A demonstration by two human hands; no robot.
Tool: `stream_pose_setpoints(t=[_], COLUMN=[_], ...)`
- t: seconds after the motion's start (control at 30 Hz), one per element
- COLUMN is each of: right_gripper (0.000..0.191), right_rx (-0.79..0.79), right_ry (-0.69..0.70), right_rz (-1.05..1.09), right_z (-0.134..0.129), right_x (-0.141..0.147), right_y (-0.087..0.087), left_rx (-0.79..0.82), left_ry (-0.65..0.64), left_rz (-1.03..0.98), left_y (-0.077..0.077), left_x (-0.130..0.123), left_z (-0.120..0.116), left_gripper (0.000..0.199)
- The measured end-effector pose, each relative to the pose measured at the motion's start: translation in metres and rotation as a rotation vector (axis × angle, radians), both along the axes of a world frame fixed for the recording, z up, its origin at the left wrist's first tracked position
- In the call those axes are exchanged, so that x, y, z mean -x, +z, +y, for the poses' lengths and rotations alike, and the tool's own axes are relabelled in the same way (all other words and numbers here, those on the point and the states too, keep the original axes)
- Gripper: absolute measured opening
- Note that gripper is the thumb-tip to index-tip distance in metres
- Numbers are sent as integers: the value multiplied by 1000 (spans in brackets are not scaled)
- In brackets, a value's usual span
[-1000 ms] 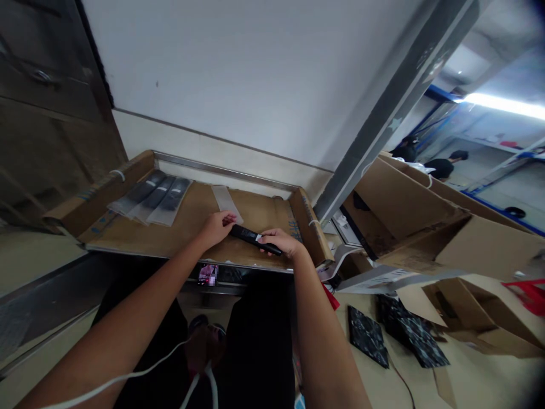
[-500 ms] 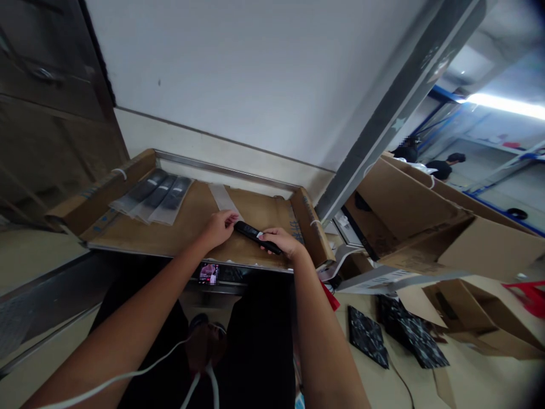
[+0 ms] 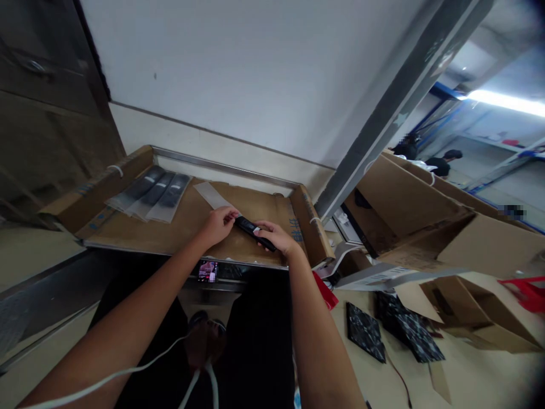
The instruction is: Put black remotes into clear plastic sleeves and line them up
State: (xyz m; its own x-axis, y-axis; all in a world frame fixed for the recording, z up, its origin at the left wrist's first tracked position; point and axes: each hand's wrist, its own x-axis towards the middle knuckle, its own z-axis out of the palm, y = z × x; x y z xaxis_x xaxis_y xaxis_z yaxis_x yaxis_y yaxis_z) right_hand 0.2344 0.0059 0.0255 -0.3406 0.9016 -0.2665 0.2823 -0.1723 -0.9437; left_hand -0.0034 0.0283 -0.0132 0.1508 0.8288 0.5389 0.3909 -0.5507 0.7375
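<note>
A black remote control (image 3: 254, 232) with a white label lies across the gap between my hands. My right hand (image 3: 272, 237) is closed around its far end. My left hand (image 3: 220, 225) grips the near end and the mouth of a clear plastic bag (image 3: 213, 196), which stretches up and left over the cardboard. Whether the remote's tip sits inside the bag is hidden by my fingers. Several bagged black remotes (image 3: 149, 194) lie side by side on the cardboard sheet (image 3: 255, 213), left of my hands.
Cardboard flaps (image 3: 310, 227) rise beside the sheet on a metal-edged bench. A phone (image 3: 207, 271) sits below its front edge. A white cable (image 3: 128, 372) crosses my lap. Dark tiles (image 3: 365, 332), open cartons (image 3: 404, 210) and red plastic (image 3: 323, 289) lie to the right. Two people (image 3: 426, 156) are farther off.
My hands have drawn closer together around the remote. The plastic bag has swung further to the left and now lies flatter on the cardboard.
</note>
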Motion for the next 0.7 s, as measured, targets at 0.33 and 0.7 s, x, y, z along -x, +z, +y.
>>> stream_pose_setpoints(t=[0.33,0.7], right_gripper=[84,35], right_rx=[-43,-96], right_ry=[16,-144], right_rz=[38,39], right_z=[7,13], right_x=[29,53], right_y=[-8,-19], left_rx=[17,106], left_ry=[-52,-135], left_rz=[-5,-99], left_y=[0,2], left_x=[0,-7], left_z=[-3,-6], left_gripper=[18,16])
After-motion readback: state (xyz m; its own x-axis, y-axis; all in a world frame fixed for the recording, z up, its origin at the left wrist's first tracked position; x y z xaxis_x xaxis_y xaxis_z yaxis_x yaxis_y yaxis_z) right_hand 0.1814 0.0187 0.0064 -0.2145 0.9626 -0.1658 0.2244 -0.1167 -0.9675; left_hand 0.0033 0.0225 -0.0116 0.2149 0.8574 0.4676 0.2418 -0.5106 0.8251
